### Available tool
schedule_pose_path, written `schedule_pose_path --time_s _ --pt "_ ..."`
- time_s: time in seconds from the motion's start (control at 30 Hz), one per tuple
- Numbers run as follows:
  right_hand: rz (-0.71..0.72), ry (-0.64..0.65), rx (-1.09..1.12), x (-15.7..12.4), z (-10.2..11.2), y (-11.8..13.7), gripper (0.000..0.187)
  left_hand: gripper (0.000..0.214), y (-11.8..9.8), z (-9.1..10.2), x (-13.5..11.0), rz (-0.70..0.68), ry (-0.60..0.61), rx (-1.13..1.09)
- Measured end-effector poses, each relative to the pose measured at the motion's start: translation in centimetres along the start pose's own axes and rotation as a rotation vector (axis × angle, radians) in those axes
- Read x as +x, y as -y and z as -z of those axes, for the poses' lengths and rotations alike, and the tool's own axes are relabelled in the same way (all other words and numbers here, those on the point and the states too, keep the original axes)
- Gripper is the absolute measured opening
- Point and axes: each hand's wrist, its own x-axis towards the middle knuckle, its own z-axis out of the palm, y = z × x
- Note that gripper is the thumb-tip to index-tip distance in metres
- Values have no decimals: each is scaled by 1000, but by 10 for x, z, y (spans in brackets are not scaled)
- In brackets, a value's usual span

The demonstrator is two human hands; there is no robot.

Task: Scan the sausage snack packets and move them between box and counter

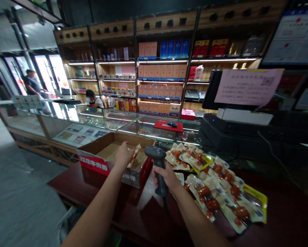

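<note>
**At a shop counter: scanner raised, packet over carton**

At a dark red wooden counter (74, 185) in a liquor and gift shop, the left hand (124, 155) reaches over an open cardboard carton (118, 159). Its fingers seem to pinch a small sealed packet (135, 156) at the edge of the palm, though the blurred view makes the grip hard to confirm. The right hand (166, 178) is clenched around the ribbed grip of a black handheld barcode scanner (156, 159), with the head tipped up toward the packet, an angle that aims it at the left hand. Its cord (165, 206) drops off the counter, leaving the grip free of the surface.

A loose heap of glossy vacuum-sealed meat packets (215, 185) lies to the right of the carton, within easy reach. Their clear film shows reddish-brown pieces on pale backing cards. The carton's flaps are folded outward, exposing the plain brown interior. Behind it stands a glass display case (92, 116). Beyond that, a masked co-worker (92, 97) stands before lit shelves (159, 70).
</note>
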Motion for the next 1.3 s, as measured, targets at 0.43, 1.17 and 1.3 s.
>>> schedule_pose_path --time_s 0.43,1.17,1.3 --pt "-14 -191 20 -31 36 10 28 25 -49 -16 -28 -328 492 215" --pt "14 -408 82 -95 120 3 32 43 -77 -115 -92 -572 725 269" --pt "-7 -379 61 -92 118 -1 37 50 -70 -118 -87 -489 735 170"
